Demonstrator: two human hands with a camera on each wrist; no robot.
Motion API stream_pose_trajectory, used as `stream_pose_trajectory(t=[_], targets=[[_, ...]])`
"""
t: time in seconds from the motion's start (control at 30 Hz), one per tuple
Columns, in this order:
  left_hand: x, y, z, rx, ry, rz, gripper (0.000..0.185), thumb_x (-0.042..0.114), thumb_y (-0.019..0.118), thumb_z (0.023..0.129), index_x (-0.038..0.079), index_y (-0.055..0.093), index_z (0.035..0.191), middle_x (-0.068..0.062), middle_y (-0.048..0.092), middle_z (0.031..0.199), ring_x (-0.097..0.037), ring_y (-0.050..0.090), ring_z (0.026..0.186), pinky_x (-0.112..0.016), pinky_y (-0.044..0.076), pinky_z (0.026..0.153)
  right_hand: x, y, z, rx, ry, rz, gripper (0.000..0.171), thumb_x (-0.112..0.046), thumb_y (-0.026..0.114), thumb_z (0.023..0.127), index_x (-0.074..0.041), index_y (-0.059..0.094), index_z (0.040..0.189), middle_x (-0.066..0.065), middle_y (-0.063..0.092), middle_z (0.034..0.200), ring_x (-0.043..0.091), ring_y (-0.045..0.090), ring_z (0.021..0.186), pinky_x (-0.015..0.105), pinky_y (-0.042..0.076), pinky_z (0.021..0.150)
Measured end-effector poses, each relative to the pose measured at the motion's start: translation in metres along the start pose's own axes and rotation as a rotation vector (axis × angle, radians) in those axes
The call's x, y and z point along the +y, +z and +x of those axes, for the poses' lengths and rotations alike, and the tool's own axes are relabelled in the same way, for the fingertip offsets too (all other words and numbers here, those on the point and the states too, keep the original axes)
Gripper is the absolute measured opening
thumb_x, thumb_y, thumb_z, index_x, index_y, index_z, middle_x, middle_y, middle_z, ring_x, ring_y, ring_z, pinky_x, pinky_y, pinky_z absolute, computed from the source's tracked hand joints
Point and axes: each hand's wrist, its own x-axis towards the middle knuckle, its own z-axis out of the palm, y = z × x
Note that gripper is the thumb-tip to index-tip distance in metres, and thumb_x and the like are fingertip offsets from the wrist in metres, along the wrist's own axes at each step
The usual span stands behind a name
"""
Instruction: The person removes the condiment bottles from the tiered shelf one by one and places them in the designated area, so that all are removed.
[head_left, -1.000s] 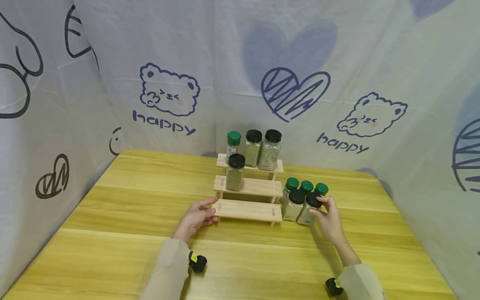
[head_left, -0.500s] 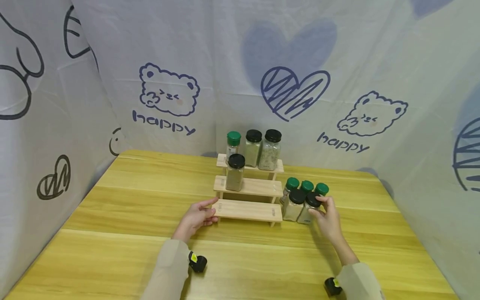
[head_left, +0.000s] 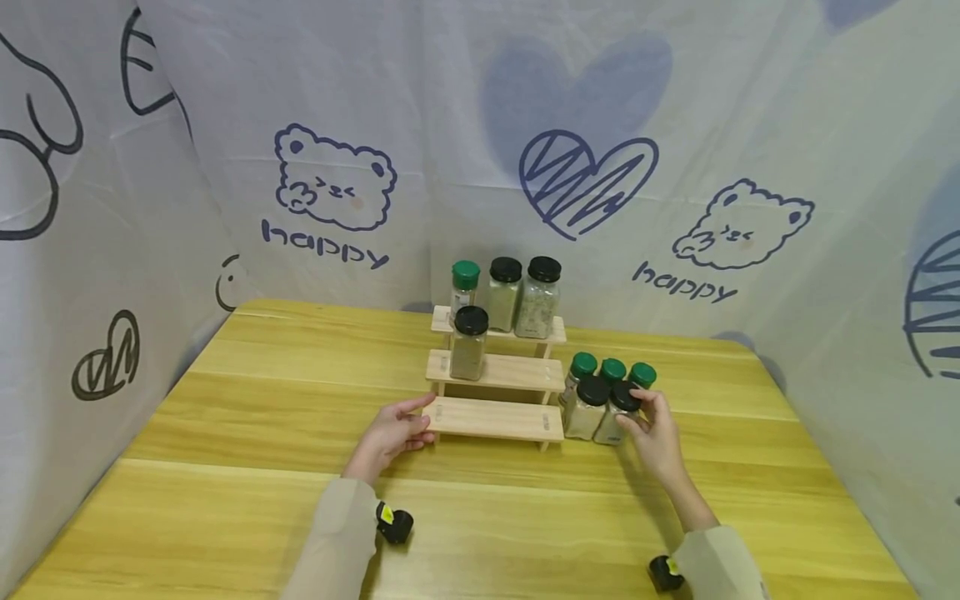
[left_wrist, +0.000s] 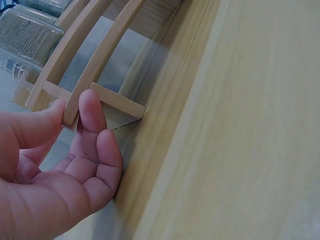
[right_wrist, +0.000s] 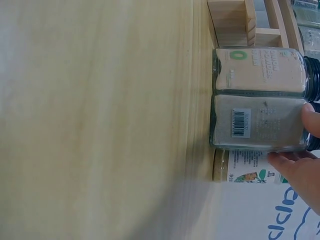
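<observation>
My left hand (head_left: 392, 432) pinches the left end of a three-tier wooden rack (head_left: 495, 419) at its lowest shelf. In the left wrist view, the thumb lies above that shelf's end and a finger below. Over on the right, my right hand (head_left: 660, 437) grips a black-lidded spice jar (right_wrist: 260, 122) near its top, with the jar upright on the table. This jar stands against another black-lidded jar (head_left: 585, 417), which is beside the rack. Several green-capped shakers (head_left: 583, 365) stand behind these two, partly hidden.
On the top shelf stand a green-capped shaker (head_left: 465, 279) and two black-lidded jars (head_left: 537, 304). One black-lidded jar (head_left: 468, 350) is at the left of the middle shelf. A printed cloth (head_left: 450, 125) hangs behind the wooden table (head_left: 262, 400).
The jar in my right hand has shifted slightly back and toward the black-lidded jar beside it. My left hand has kept its hold on the rack.
</observation>
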Motion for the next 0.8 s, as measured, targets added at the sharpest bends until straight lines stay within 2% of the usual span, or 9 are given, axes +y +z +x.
stream_pose_trajectory(t=[0.17,0.3,0.4,0.47,0.63,0.8], targets=[[0.0,0.0,0.0,0.002,0.003,-0.001,0.043,-0.001,0.048,0.09,0.002,0.041,0.133,-0.006,0.055,0.073,-0.013,0.059,0.063,-0.026,0.046,0.062,-0.002,-0.002,-0.001,0.007,0.016,-0.029,0.039,0.022,0.057,0.073,0.017,0.042,0.108,0.033,0.044,0.115,0.0,0.045,0.102,0.011,0.041,0.079],[0.0,0.001,0.0,0.001,0.003,0.0,0.043,-0.001,0.047,0.09,0.002,0.04,0.133,-0.005,0.056,0.072,-0.013,0.059,0.062,-0.026,0.046,0.062,-0.003,-0.004,-0.002,0.009,0.039,-0.068,0.038,0.019,0.058,0.075,0.016,0.044,0.11,0.031,0.045,0.115,0.022,0.048,0.107,0.01,0.04,0.078],[0.0,0.001,0.0,0.0,0.005,-0.003,0.043,-0.001,0.047,0.09,0.002,0.04,0.133,-0.005,0.056,0.072,-0.012,0.059,0.062,-0.026,0.046,0.062,-0.004,-0.004,-0.003,0.017,0.049,-0.081,0.036,0.017,0.057,0.077,0.016,0.044,0.111,0.031,0.045,0.116,0.037,0.045,0.108,0.01,0.04,0.079],[0.0,0.001,0.0,-0.001,0.007,-0.007,0.043,-0.001,0.047,0.09,0.001,0.04,0.133,-0.005,0.056,0.072,-0.012,0.059,0.062,-0.026,0.046,0.062,-0.005,-0.005,-0.004,0.028,0.045,-0.082,0.034,0.017,0.056,0.079,0.017,0.045,0.111,0.031,0.045,0.115,0.035,0.046,0.107,0.011,0.04,0.08],[-0.001,0.0,-0.001,-0.002,0.009,-0.015,0.043,-0.001,0.048,0.09,0.001,0.041,0.132,-0.004,0.056,0.072,-0.012,0.059,0.062,-0.026,0.046,0.062,-0.009,-0.007,-0.006,0.084,0.019,-0.117,0.029,0.015,0.056,0.08,0.016,0.048,0.107,0.028,0.05,0.11,0.009,0.048,0.102,0.012,0.041,0.079],[-0.001,0.0,-0.001,-0.006,0.014,-0.009,0.043,-0.001,0.047,0.09,0.001,0.04,0.133,-0.005,0.056,0.072,-0.012,0.059,0.062,-0.026,0.046,0.062,-0.013,-0.009,-0.008,0.178,-0.004,-0.165,0.021,0.013,0.057,0.08,0.015,0.053,0.1,0.026,0.056,0.102,0.005,0.05,0.093,0.009,0.041,0.073]])
